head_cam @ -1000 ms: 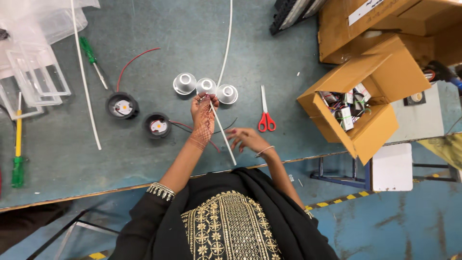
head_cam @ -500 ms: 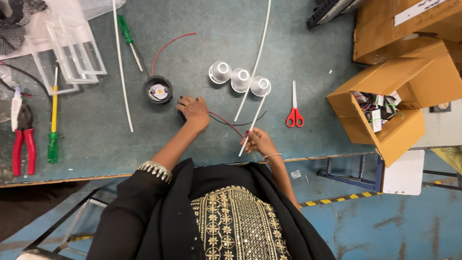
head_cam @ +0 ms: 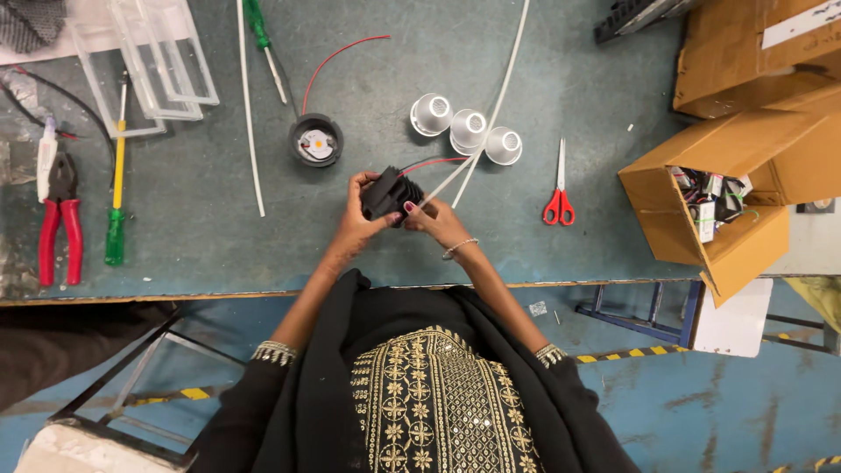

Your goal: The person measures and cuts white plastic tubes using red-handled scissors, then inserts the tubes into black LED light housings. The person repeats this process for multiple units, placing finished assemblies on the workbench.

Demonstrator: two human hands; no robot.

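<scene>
Grey-green workbench (head_cam: 543, 79) carries the work; both hands meet over its near edge, left hand (head_cam: 357, 219) and right hand (head_cam: 435, 219) clamped on a black finned housing (head_cam: 390, 194), seemingly steadying it while red and black wires (head_cam: 434, 162) trail out; three white reflectors (head_cam: 467, 131), red scissors (head_cam: 559, 197) lie nearby; blue floor below.

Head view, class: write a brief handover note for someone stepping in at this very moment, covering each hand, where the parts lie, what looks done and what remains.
Left hand and right hand both grip the black finned housing above the table; red and black wires trail from it.
A second black housing with its LED chip showing sits up-left.
Three white reflector cups lie beyond, unfitted.
Red scissors lie right; pliers and screwdriver far left.
Remaining, probably: fitting cups.
</scene>
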